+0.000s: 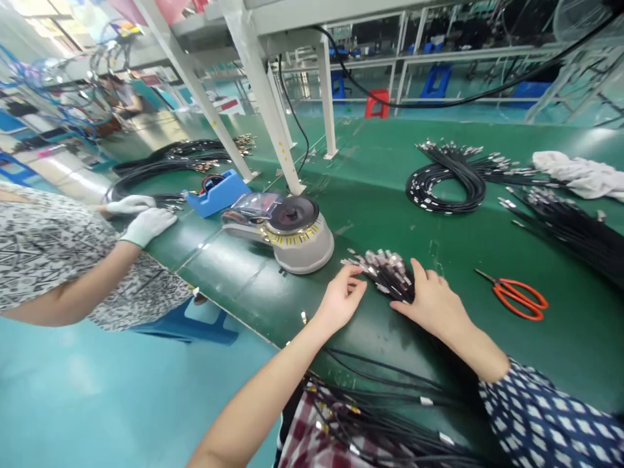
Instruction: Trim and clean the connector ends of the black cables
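Observation:
A bundle of black cables [385, 286] with silvery connector ends lies on the green table in front of me. My right hand [433, 302] is wrapped over the bundle just behind the connectors, thumb on the near side and fingers on the far side. At the left edge of the connectors is my left hand [342, 294], its fingers loosely bent and apart, fingertips against the outermost ends. More black cables [390, 416] with white labels run across my lap, over checked cloth. Orange-handled scissors [520, 298] rest to the right of my right hand.
A round tape dispenser [302, 240] and a blue tape holder [219, 194] stand left. A coiled cable bundle [446, 185], another bundle [580, 227] and white cloth [580, 174] lie right. A co-worker's gloved hands [149, 224] work at left. Shelf posts [268, 97] rise behind.

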Action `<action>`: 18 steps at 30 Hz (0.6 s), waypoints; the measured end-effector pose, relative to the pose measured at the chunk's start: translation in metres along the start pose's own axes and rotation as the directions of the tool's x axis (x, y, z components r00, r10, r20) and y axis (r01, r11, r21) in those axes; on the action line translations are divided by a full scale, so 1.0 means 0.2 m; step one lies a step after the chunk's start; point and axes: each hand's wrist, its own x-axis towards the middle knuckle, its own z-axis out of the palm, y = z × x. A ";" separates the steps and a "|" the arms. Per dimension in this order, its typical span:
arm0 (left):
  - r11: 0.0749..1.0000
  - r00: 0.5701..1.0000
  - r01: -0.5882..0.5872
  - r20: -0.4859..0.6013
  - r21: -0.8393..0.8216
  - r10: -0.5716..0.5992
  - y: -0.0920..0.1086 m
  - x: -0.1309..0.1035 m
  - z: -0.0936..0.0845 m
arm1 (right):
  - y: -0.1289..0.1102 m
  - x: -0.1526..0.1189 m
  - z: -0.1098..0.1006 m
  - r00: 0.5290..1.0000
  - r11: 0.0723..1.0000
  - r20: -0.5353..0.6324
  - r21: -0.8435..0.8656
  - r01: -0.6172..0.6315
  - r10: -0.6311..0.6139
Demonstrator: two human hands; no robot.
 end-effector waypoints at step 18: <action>0.589 0.751 -0.454 -0.069 0.669 0.657 0.24 -0.10 -0.06 | -0.18 -0.24 -0.03 0.958 0.975 -0.184 -0.017 0.221 -0.221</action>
